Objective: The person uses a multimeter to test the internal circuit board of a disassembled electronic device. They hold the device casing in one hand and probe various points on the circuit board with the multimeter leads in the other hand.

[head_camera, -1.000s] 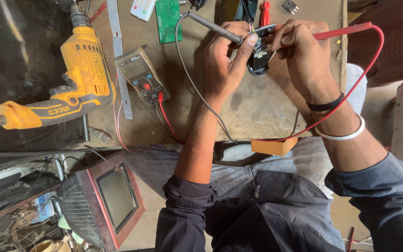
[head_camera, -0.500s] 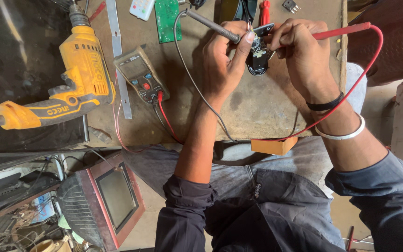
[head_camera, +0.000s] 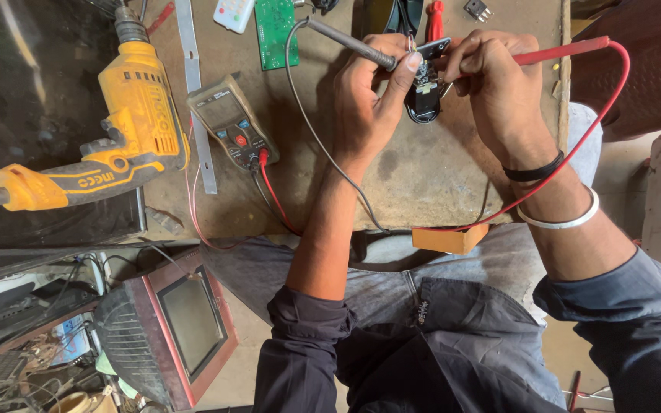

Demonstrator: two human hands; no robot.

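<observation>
A person's left hand (head_camera: 372, 103) pinches a grey-handled soldering iron (head_camera: 350, 42) between thumb and forefinger, upper centre of frame, while the right hand (head_camera: 495, 92) closes its grip on a red meter probe (head_camera: 560, 52). Both tips meet at a small black gadget (head_camera: 424, 95) lying opened on the brown tabletop (head_camera: 422, 176), just betw. the two hands. The gadget's long axis runs approx. top-to-bottom of frame, rounded end toward the person; the iron slants from upper left down to the right, tip at the gadget; the probe lies nearly level, tip to the left.

Risks, as judged: the tip sits v. near the left fingertips, so a slip could burn skin; the probe could bridge contacts inside the gadget; the red lead looping round the right wrist might snag & tug the multimeter (head_camera: 231, 126), left of centre beside a yellow drill (head_camera: 128, 122).
</observation>
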